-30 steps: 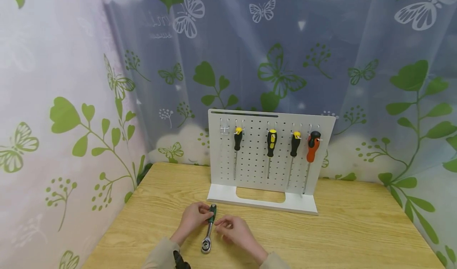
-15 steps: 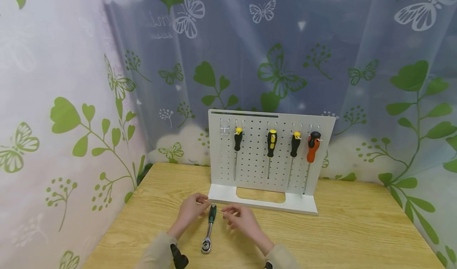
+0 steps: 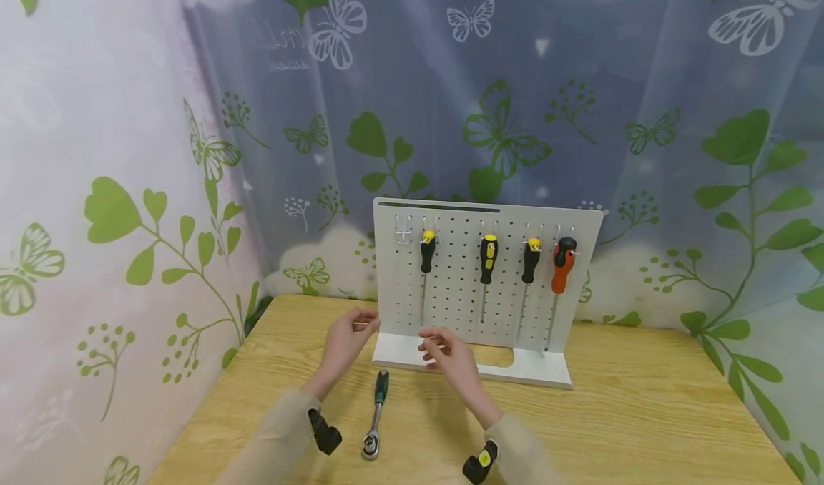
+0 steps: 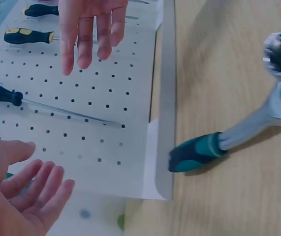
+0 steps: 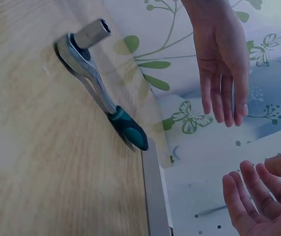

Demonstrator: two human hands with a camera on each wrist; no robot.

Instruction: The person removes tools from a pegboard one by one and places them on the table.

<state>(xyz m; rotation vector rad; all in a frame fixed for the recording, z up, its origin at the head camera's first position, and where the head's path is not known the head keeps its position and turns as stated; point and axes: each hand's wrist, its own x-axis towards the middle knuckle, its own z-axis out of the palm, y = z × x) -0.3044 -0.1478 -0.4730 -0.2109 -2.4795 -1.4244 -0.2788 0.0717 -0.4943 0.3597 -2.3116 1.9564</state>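
Nothing's being held by the left grip (image 3: 346, 337) or right grip (image 3: 450, 355), both loose-fingered by the white pegboard (image 3: 450, 285), with the socket ratchet (image 3: 376, 415) laid on the desk (image 3: 618, 428), so a reaching step's apparently underway and careful finger placement's probably called for next.

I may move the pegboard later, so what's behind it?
The patterned curtain hangs behind the pegboard, visible above and beside it. The table shows on both sides. Anything directly behind the board is covered, so I can't tell.
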